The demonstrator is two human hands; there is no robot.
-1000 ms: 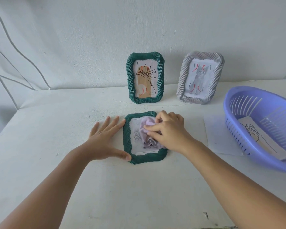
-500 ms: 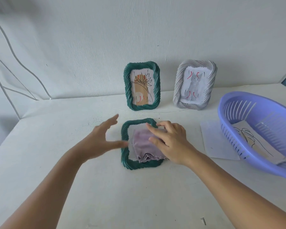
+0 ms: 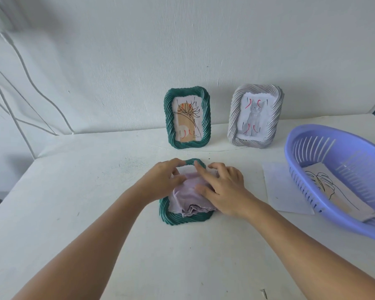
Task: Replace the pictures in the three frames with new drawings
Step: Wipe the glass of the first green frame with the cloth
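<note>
A green frame (image 3: pixel 182 219) lies flat on the white table with a crumpled lilac cloth (image 3: pixel 182 198) spread over its glass. My left hand (image 3: pixel 160 180) curls around the frame's upper left corner, thumb on the cloth. My right hand (image 3: pixel 225 189) lies on the cloth and holds it down against the glass, index finger reaching to the frame's top edge. The picture inside is mostly hidden. Behind, a second green frame (image 3: pixel 169 118) with a flower drawing and a grey frame (image 3: pixel 234 118) with a cat drawing stand against the wall.
A lilac plastic basket (image 3: pixel 294 148) at the right holds a leaf line drawing (image 3: pixel 338 191). A blank white sheet (image 3: pixel 277 187) lies between basket and frame. White cables (image 3: pixel 20 83) run along the wall at left. A small screw (image 3: pixel 264 293) lies near the front edge.
My left hand lifted off the frame's left side and came back onto its upper left corner. The cloth went from bunched under my right hand to spread over the glass.
</note>
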